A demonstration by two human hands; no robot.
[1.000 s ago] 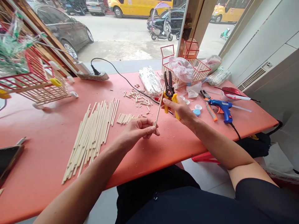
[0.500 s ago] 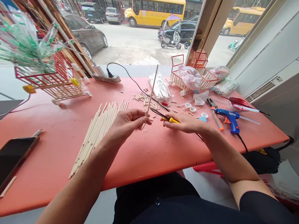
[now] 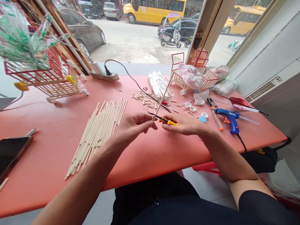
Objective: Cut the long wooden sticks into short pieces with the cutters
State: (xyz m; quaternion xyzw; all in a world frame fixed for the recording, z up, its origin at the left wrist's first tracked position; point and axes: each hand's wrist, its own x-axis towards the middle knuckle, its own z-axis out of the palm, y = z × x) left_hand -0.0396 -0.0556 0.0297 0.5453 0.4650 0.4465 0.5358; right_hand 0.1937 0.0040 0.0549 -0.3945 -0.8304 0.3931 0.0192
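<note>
My left hand point(image 3: 139, 122) pinches a thin wooden stick point(image 3: 164, 93) near its lower end. The stick leans up and to the right. In my right hand point(image 3: 182, 124) is a yellow-handled cutting tool point(image 3: 172, 122) with long, thin dark blades. Those blades reach left across the low part of the stick, close by my left fingertips; whether they press on it I cannot tell. Left of my hands, a pile of wooden sticks point(image 3: 98, 134) lies on the table. Short cut wooden pieces point(image 3: 146, 100) are scattered just beyond my hands.
On the red table point(image 3: 145, 165) are a blue glue gun point(image 3: 231, 118), an orange utility knife point(image 3: 217, 120), bottle caps point(image 3: 204, 115) and a foil-like pack point(image 3: 158, 82). Small stick-built carts point(image 3: 47, 81) stand at the back left and right. A phone point(image 3: 12, 153) lies left; a power strip point(image 3: 105, 76) sits behind.
The stick has tilted to the right, and its lower end has come up between my hands. My hands have drawn together, bringing the tool's blades across the stick. The view has shifted slightly.
</note>
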